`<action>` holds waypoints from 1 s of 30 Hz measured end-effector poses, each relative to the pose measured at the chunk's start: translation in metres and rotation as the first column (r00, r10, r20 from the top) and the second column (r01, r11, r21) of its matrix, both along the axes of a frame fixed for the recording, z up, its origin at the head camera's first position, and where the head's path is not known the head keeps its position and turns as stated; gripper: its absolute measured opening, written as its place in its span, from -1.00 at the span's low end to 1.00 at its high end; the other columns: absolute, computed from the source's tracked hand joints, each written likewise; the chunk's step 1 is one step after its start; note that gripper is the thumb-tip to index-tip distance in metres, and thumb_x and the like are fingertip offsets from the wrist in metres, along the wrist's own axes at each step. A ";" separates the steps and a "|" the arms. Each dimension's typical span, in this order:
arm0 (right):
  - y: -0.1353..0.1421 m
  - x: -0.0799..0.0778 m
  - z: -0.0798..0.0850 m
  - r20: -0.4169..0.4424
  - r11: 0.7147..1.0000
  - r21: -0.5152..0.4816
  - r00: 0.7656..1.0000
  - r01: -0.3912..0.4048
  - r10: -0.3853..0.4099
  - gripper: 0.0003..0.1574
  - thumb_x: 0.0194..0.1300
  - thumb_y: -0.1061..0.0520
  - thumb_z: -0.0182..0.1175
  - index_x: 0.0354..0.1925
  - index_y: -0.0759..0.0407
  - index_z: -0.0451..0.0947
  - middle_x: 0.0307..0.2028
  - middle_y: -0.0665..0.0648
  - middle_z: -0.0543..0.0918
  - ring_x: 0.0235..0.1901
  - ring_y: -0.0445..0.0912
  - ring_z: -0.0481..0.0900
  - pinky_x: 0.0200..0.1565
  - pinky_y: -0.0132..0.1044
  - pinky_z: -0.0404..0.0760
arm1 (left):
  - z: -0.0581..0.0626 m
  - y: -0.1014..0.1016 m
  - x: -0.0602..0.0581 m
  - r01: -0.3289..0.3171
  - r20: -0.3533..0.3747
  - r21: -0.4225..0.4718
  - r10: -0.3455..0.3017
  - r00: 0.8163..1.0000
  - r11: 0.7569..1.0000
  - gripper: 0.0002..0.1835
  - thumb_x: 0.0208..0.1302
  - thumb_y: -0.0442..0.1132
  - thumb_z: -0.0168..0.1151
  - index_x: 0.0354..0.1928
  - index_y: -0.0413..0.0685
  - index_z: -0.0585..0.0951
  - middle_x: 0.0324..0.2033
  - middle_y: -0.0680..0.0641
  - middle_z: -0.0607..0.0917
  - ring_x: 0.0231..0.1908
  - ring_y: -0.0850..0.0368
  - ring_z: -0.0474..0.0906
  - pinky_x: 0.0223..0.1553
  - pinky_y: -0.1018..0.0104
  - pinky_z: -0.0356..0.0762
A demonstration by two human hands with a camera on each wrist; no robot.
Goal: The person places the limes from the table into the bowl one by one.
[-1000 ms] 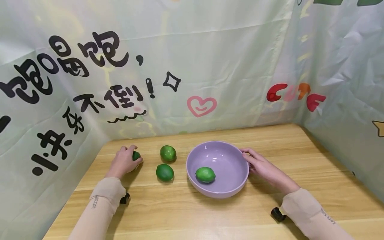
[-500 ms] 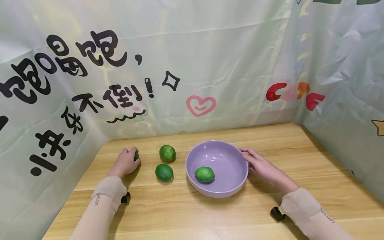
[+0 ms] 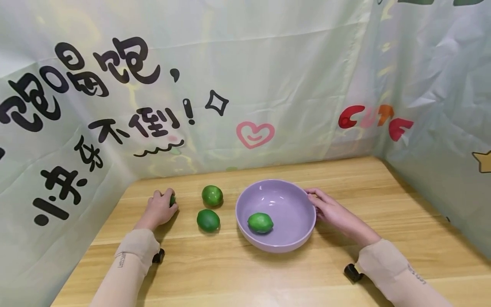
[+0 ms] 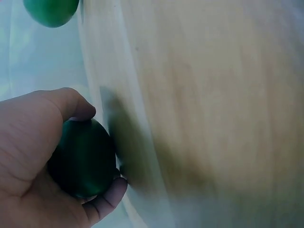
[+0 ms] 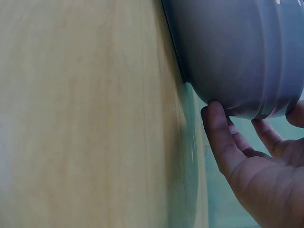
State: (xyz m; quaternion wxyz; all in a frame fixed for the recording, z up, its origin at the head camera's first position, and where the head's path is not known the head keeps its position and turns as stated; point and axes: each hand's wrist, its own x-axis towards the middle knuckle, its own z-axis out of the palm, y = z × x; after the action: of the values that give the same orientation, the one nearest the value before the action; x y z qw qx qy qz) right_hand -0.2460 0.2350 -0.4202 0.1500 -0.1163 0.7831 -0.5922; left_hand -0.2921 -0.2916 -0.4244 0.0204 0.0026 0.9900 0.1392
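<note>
My left hand (image 3: 157, 209) grips a dark green lime (image 4: 83, 156) at the far left of the table, thumb and fingers round its sides. In the head view the hand covers most of this lime. Two more limes lie to its right, one shiny lime (image 3: 212, 195) farther back and another lime (image 3: 208, 220) nearer. A purple bowl (image 3: 293, 219) stands upright, with one lime (image 3: 260, 223) inside at its left. My right hand (image 3: 331, 211) rests against the bowl's right side, fingertips touching the outer wall (image 5: 228, 61) in the right wrist view.
The wooden table (image 3: 245, 281) ends at the back against a pale printed cloth (image 3: 299, 85) with dark lettering and a pink heart. More cloth hangs at both sides. A small black device (image 3: 353, 273) sits at the right cuff.
My left fingers have closed farther round the lime, so less of it shows in the head view. The head view has shifted slightly; the right hand stays at the bowl.
</note>
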 end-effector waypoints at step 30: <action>0.000 0.001 -0.001 0.000 1.000 -0.015 1.000 -0.003 0.003 -0.32 0.79 -0.08 -0.20 0.57 0.33 0.13 0.52 0.50 0.31 0.41 0.16 0.50 0.29 -0.23 0.58 | 0.003 -0.004 0.002 0.029 0.021 0.018 -0.030 0.999 0.999 -0.52 0.62 -0.12 0.03 0.41 -0.23 0.32 0.21 -0.65 0.30 0.04 -0.57 0.42 -0.02 -0.34 0.52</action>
State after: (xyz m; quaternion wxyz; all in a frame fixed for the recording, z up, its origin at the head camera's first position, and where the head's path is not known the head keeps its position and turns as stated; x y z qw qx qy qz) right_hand -0.2452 0.2349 -0.4209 0.1502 -0.1184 0.7785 -0.5978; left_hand -0.2903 -0.2955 -0.4209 0.0332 0.0158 0.9883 0.1479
